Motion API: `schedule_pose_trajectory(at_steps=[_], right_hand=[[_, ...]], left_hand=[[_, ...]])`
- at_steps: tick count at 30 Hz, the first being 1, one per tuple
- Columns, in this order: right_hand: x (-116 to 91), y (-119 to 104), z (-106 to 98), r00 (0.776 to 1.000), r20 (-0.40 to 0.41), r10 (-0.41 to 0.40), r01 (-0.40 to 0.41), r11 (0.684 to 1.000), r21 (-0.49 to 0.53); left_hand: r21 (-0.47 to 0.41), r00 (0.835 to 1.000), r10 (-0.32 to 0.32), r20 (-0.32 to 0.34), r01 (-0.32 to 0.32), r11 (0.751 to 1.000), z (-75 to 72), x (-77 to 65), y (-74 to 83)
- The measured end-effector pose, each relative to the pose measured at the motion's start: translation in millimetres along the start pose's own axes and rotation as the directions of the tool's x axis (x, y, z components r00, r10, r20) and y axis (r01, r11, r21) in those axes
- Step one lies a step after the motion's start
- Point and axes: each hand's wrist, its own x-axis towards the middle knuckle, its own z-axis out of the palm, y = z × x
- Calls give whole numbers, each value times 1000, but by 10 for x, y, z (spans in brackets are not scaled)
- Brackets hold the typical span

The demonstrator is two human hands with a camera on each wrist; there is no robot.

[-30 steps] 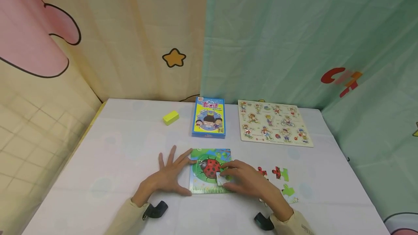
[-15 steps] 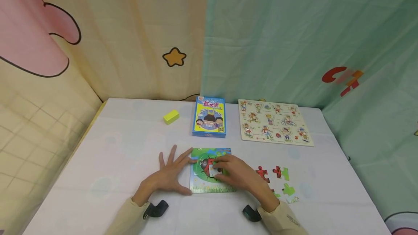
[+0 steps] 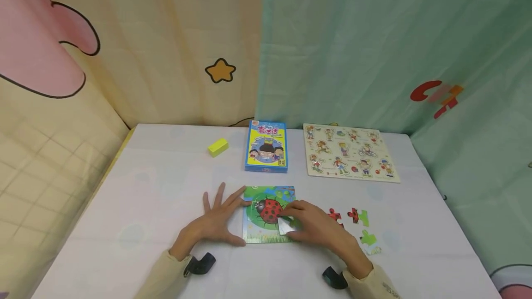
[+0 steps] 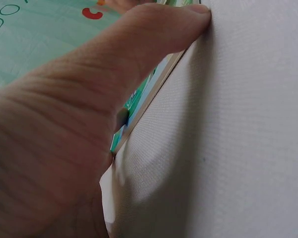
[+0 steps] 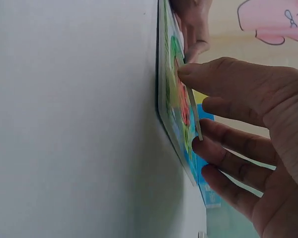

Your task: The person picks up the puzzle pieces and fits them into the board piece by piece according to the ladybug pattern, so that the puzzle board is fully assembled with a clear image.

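Observation:
A ladybug jigsaw board (image 3: 262,236) lies flat on the white table. My left hand (image 3: 212,229) is spread along its left edge, thumb at the lower corner and fingertips at the upper left. In the left wrist view, the thumb (image 4: 174,27) reaches across the board's edge. My right hand (image 3: 313,225) pinches a pale puzzle piece (image 3: 285,227) over the board's right half, partly covering the ladybug picture. The right wrist view shows the piece (image 5: 193,109) edge-on between thumb and fingers, tilted close over the board.
Several loose puzzle pieces (image 3: 368,238) lie right of the right hand, some behind its forearm. Farther back are a yellow block (image 3: 218,147), a blue-and-yellow card box (image 3: 266,146) and a wooden board with figure pictures (image 3: 351,153). Curtains hang behind the table.
My right hand went left over the ladybug with the piece, then came back right and slightly lower. My left hand has stayed at the board's edge. The head view has tilted slightly.

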Motion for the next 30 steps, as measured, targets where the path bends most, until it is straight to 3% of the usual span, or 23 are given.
schedule_pose_trajectory(at_steps=[7, 14, 24, 30], right_hand=[[-417, 110, -27, 994, 12, 105, -105, 994, -19], [-710, 167, -61, 991, -9, 130, -130, 991, -25], [-826, 226, -57, 997, -49, 66, -68, 997, -43], [-828, 262, -109, 995, -43, 92, -92, 996, -8]], left_hand=[[-1, 1000, -6, -8, 6, 1000, -10, -12, 1], [-4, 1000, -4, -3, 4, 1000, -4, -5, 5], [-21, 1000, 7, -11, -8, 1000, -7, -18, 13], [-16, 999, 13, -32, -14, 1000, 6, -1, -19]])
